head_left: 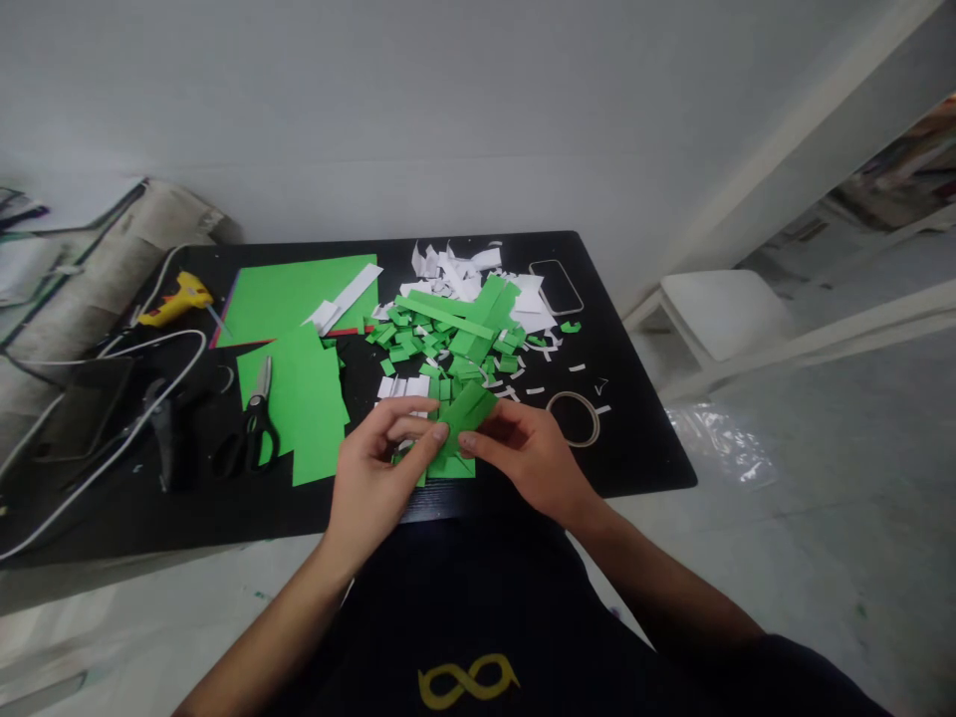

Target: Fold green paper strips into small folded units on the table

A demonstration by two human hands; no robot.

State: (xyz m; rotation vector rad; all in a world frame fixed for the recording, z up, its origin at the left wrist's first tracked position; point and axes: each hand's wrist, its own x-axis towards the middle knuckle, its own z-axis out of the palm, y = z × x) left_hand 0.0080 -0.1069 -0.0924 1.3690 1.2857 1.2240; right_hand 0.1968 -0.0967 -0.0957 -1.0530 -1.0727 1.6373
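Observation:
Between my two hands, near the table's front edge, is a green paper strip (472, 400) held at a slant. My left hand (382, 460) pinches its lower left end between thumb and fingers. On the other side, my right hand (527, 448) grips the strip with its thumb on top, the fingers partly hidden behind the paper. Just beyond lies a heap of small green paper pieces (403, 334) with longer green strips across it. White folded paper pieces (403, 386) sit beside my left fingers. More green paper lies beneath my hands.
Scissors (258, 418) rest on green sheets (318, 398) at the left. Farther left are a yellow glue gun (179, 299) and a white cable (200, 349). White paper scraps (448, 269) lie behind the heap. A tape roll (596, 428) is at the right; a white stool (724, 309) stands beyond the table.

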